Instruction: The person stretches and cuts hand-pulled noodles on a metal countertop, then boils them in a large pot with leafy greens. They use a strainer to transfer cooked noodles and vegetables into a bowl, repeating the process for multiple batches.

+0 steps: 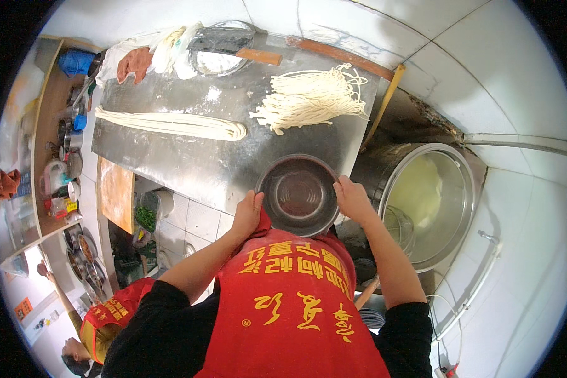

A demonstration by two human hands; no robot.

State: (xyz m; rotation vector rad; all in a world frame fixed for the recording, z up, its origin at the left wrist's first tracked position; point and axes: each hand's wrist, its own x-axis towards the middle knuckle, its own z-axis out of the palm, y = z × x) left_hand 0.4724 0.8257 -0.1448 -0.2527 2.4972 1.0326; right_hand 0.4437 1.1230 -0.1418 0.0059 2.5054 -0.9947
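A dark round bowl (298, 189) is held between my two hands in front of my red apron (293, 293). My left hand (248, 213) grips its left rim, with red fabric bunched beside the fingers. On the opposite rim, my right hand (353, 201) has its thumb over the edge. I see only shine and rings inside the bowl. Beyond it, a pile of cut noodles (314, 99) lies on the metal worktop (179, 160). A bundle of long, thick dough strands (172, 124) is stretched out to the left.
At right stands a large metal pot (472, 189) of cloudy liquid, with a wire strainer (399, 229) inside. Cloths (134, 64) and a floury round tray (217, 61) line the worktop's back. A co-worker (99, 326) reaches out at lower left, near several metal pans (87, 250).
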